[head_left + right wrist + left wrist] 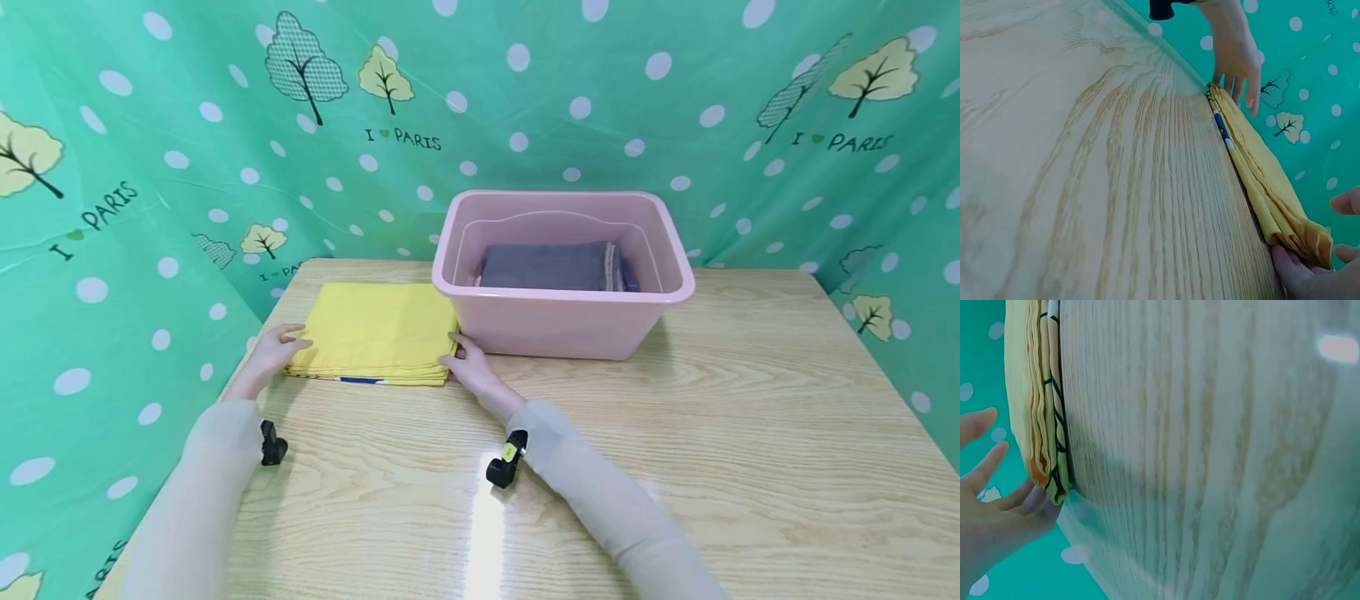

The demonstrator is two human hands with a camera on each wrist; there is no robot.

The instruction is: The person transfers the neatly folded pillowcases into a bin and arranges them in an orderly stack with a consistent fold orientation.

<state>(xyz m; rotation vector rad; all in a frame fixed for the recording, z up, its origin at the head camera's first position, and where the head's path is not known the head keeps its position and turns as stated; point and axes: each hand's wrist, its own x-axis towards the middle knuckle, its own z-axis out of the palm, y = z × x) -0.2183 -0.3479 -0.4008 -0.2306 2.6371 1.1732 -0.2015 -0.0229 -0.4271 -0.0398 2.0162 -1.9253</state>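
A folded yellow cloth (378, 325) lies flat on the wooden table, its stacked layers and a blue-and-white patch showing along the front edge. At its left end is my left hand (273, 354); in the left wrist view some fingertips (1032, 497) touch the lower corner while others stand spread apart from it. My right hand (480, 373) is at the opposite end, between the cloth and the pink bin (558, 325). The right wrist view has a fingertip (1286, 262) against the underside of that end, with another digit held away from the fabric.
Inside the bin lies folded dark grey-blue fabric (543, 267). A green dotted curtain (517, 108) hangs behind and along both sides of the table (750, 433). Black wrist cameras (504, 462) sit on both sleeves.
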